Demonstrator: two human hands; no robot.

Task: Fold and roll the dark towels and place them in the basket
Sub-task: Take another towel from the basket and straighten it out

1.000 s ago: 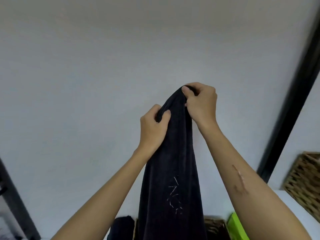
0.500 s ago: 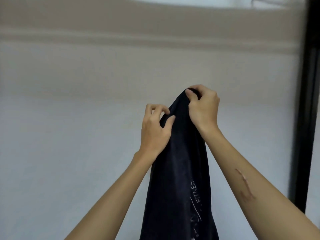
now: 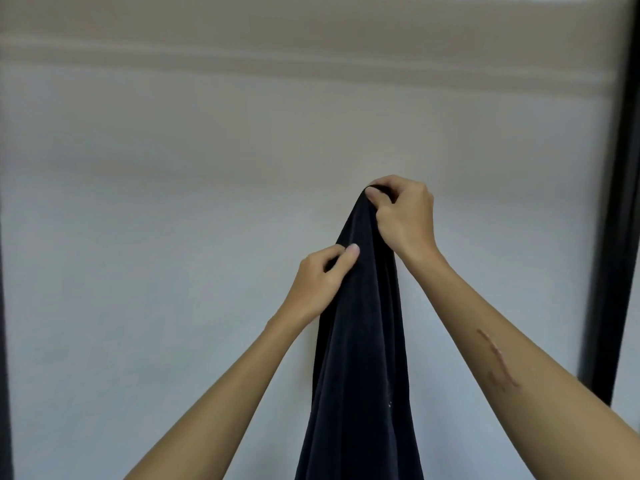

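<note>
A dark navy towel hangs straight down in front of me, bunched into long folds, and runs out of view at the bottom. My right hand grips its top corner, held high against the wall. Lower and to the left, my left hand pinches the towel's left edge between thumb and fingers. Both arms are raised. No basket is in view.
A pale grey wall with a beige band near the top fills the background. A black vertical frame stands at the right edge, and a dark strip runs down the left edge.
The view has tilted upward, so the baskets and table seen a second ago have left the frame. My left hand has slid lower along the towel's left edge; my right hand keeps the top corner.
</note>
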